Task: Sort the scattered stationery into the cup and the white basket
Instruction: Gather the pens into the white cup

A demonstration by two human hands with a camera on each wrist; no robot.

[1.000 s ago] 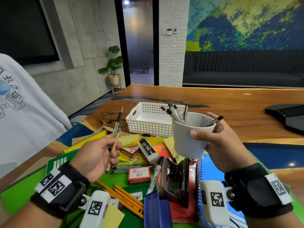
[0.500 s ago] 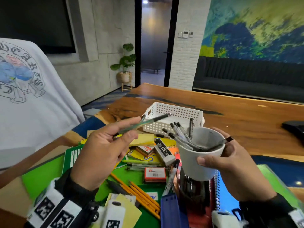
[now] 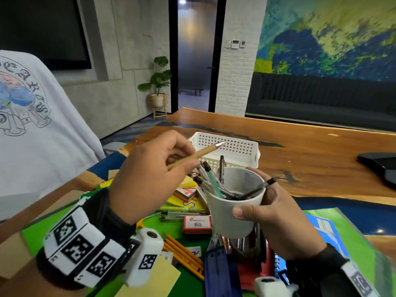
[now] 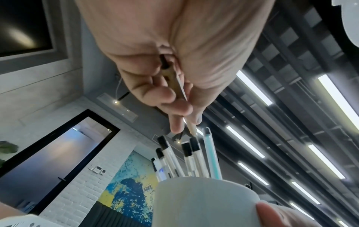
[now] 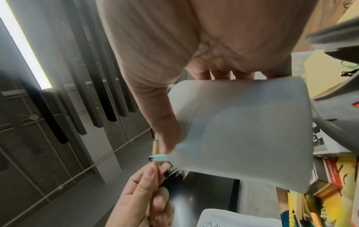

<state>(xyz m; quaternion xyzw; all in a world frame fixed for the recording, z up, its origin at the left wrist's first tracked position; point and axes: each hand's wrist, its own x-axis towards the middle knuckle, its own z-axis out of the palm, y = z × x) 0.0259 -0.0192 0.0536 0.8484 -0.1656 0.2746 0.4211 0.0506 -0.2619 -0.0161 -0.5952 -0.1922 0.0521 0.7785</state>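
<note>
My right hand point(image 3: 276, 213) holds a white cup point(image 3: 233, 211) in the air above the pile, fingers wrapped round its side. Several black-capped pens and a teal pen point(image 3: 214, 185) stand in the cup. My left hand point(image 3: 154, 174) pinches a tan wooden pen point(image 3: 197, 156) just left of and above the cup's rim, its silver tip pointing toward the white basket point(image 3: 227, 146). In the left wrist view the tan pen point(image 4: 191, 127) sticks out past my fingers, close to the pens in the cup point(image 4: 204, 202). The right wrist view shows the cup point(image 5: 242, 132) from below.
Under my hands the green mat point(image 3: 171, 230) holds yellow pencils point(image 3: 184, 254), a red stamp box point(image 3: 197, 224), sticky notes point(image 3: 188, 183), notebooks and a blue case point(image 3: 218, 273). A person in a white shirt point(image 3: 42, 129) sits at the left. A black object point(image 3: 379, 166) lies far right.
The teal pen has left my left hand and now stands in the cup. My left hand has moved closer to the cup, and the tan pen now points at the basket.
</note>
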